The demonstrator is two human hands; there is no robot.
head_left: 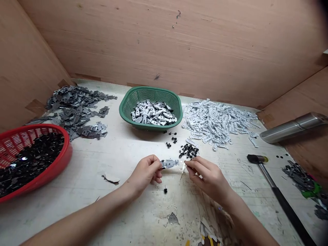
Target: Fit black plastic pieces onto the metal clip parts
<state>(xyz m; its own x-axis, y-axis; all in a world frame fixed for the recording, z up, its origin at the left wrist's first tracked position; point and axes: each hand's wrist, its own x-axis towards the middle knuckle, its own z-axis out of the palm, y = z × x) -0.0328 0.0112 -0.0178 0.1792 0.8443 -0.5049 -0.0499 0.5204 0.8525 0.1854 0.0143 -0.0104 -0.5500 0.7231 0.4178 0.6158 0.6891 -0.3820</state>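
My left hand (150, 169) pinches the left end of a grey toy car chassis (169, 164), held level just above the table. A small black wheel shows at the chassis end by my fingers. Just right of the chassis, my right hand (202, 172) is closed in a pinch, its fingertips apart from the plate; what they hold is too small to make out. A heap of small black wheels (189, 151) lies just beyond my right fingers. One black wheel with a thin pin (165, 190) rests on the table below the chassis.
A green basket (151, 126) holds white and black parts. Right of it lies a pile of pale flat parts (215, 119); dark metal plates (79, 109) lie left. A red basket (68, 150) holds black wheels. A hammer (276, 193) and metal tube (292, 128) are right.
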